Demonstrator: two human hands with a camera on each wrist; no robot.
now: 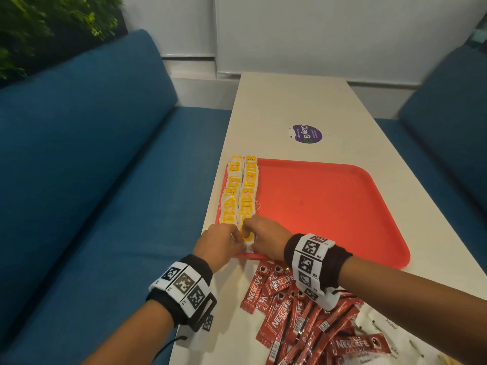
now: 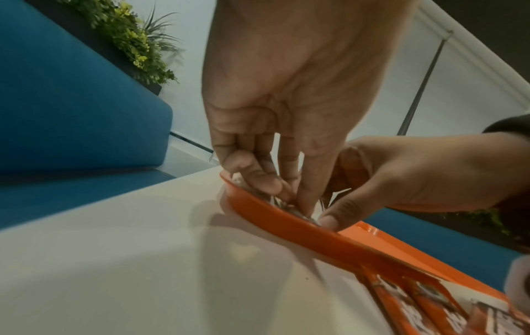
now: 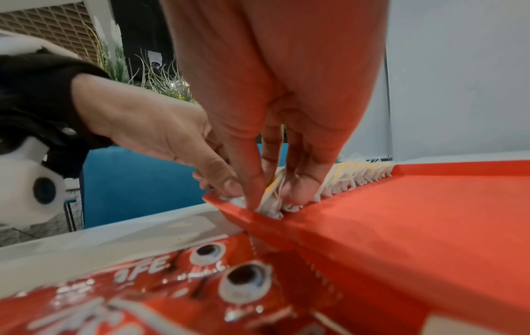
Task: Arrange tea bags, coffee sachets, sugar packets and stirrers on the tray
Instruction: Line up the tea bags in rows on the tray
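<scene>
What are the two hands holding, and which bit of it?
Both the left hand and right hand pinch the nearest tea bag by its near end, at the tray's front left corner.

We see a long white table [image 1: 303,101] running away from us between two blue sofas [image 1: 92,154], with a round purple sticker [image 1: 307,134] stuck flat on its top. Green foliage [image 1: 52,25] fills the far left corner behind one sofa back, and white wall panels [image 1: 329,35] close off the far end.
</scene>
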